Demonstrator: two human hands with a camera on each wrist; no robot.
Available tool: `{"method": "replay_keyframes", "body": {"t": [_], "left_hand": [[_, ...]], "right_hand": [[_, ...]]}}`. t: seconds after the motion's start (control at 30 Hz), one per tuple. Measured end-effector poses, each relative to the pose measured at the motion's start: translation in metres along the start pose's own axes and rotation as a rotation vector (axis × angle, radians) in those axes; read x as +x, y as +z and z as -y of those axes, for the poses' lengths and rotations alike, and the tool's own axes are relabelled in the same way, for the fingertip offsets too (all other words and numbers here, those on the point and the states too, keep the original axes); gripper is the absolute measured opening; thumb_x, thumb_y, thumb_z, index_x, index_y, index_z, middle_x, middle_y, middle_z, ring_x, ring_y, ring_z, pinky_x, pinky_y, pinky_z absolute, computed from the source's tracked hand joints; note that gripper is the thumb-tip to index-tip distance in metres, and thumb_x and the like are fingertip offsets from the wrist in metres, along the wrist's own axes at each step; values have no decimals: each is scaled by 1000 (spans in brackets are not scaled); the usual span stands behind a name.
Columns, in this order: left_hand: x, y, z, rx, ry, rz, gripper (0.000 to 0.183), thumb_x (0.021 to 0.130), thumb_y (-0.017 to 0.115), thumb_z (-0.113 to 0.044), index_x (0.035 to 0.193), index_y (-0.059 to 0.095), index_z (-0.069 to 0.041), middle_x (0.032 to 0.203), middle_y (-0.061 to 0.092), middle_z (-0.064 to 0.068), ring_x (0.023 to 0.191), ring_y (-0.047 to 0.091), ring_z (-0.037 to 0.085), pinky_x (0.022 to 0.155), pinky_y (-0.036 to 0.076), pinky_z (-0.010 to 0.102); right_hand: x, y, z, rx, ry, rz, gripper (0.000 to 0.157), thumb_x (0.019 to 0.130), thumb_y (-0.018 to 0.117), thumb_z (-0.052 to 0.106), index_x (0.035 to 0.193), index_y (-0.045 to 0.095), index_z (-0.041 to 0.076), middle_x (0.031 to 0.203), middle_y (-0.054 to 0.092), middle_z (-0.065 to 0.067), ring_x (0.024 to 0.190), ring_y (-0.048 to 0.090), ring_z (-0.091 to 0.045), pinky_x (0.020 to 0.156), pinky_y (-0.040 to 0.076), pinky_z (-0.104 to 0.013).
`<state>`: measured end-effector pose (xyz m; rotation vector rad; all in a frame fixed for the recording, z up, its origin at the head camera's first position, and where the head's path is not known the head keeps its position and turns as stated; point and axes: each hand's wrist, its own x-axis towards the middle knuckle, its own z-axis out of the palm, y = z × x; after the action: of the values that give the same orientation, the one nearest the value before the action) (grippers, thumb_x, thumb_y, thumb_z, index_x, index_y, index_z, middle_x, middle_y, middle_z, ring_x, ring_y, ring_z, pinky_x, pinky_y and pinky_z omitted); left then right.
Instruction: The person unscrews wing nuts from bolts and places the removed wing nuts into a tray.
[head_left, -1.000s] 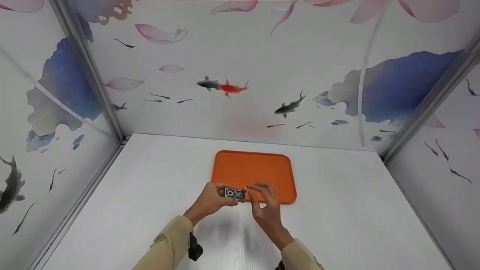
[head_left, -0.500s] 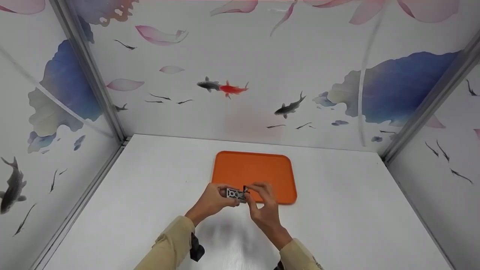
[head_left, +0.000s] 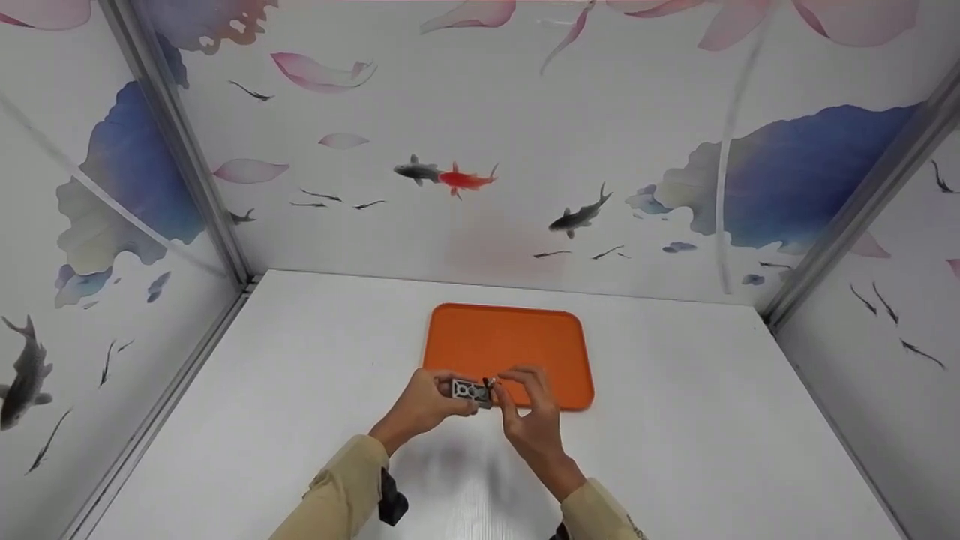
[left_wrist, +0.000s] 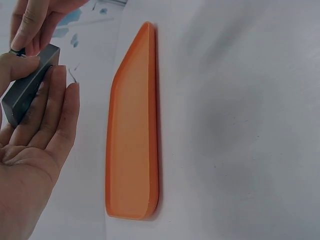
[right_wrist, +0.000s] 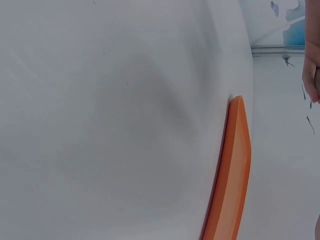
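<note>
My left hand [head_left: 426,401] grips a small grey rectangular block [head_left: 466,390], thumb below and fingers behind. Its face toward the head camera has rounded, light-edged recesses. In the left wrist view the block [left_wrist: 31,85] lies tilted across the left hand's fingers [left_wrist: 55,105], with the thumb pressed on it. At the block's right end, my right hand [head_left: 534,420] pinches a small dark piece [head_left: 490,382] between thumb and forefinger. That piece [left_wrist: 19,52] shows only as a black bit under a fingertip in the left wrist view; its kind cannot be made out.
An orange tray [head_left: 510,337] with a raised rim lies on the white table [head_left: 675,390], just beyond and partly beneath the hands. White panels [head_left: 525,112] printed with fish and petals enclose the table at the back and both sides.
The small dark piece tips upright against the block's end, then leans over again. My right thumb and forefinger move in toward the block and slightly back. My left hand stays nearly still.
</note>
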<state>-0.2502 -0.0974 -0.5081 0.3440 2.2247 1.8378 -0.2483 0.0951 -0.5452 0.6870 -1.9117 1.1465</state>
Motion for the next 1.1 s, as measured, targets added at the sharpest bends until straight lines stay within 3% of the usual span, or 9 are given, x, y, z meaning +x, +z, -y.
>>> {"method": "replay_keyframes", "body": {"t": [0.3, 0.37, 0.6, 0.9, 1.1], "left_hand": [[0, -1, 0, -2, -13, -3, 34, 82, 77, -9, 114, 71, 0, 104, 76, 13, 88, 73, 15, 83, 63, 35], [-1, -1, 0, -1, -15, -5, 35, 81, 78, -9, 114, 71, 1, 104, 76, 14, 87, 73, 15, 85, 63, 39], [-2, -2, 2, 0, -4, -13, 34, 81, 77, -8, 113, 72, 1, 103, 76, 14, 85, 73, 15, 79, 63, 29], [-2, 0, 0, 2, -17, -6, 34, 82, 78, -9, 114, 72, -1, 106, 75, 14, 90, 74, 17, 82, 63, 30], [-3, 0, 0, 8, -11, -5, 34, 81, 78, -9, 114, 73, -2, 106, 76, 14, 91, 73, 17, 81, 62, 30]], "right_hand": [[2, -1, -2, 2, -30, -8, 21, 84, 75, -4, 98, 65, 7, 99, 64, -4, 94, 61, -16, 80, 57, -27], [2, 0, -3, -10, -44, -13, 21, 83, 76, -5, 97, 65, 6, 98, 64, -4, 93, 62, -16, 81, 56, -23], [-1, 1, -1, -9, -29, -16, 27, 80, 75, -11, 98, 68, 7, 97, 65, -5, 92, 61, -17, 80, 56, -25], [-3, -1, 1, 19, 20, 22, 26, 84, 75, -2, 107, 72, 10, 104, 65, -5, 99, 60, -17, 86, 54, -26], [-2, 0, 3, 28, 10, 41, 30, 82, 77, -3, 109, 72, 9, 104, 65, -5, 100, 60, -18, 85, 55, -29]]}}
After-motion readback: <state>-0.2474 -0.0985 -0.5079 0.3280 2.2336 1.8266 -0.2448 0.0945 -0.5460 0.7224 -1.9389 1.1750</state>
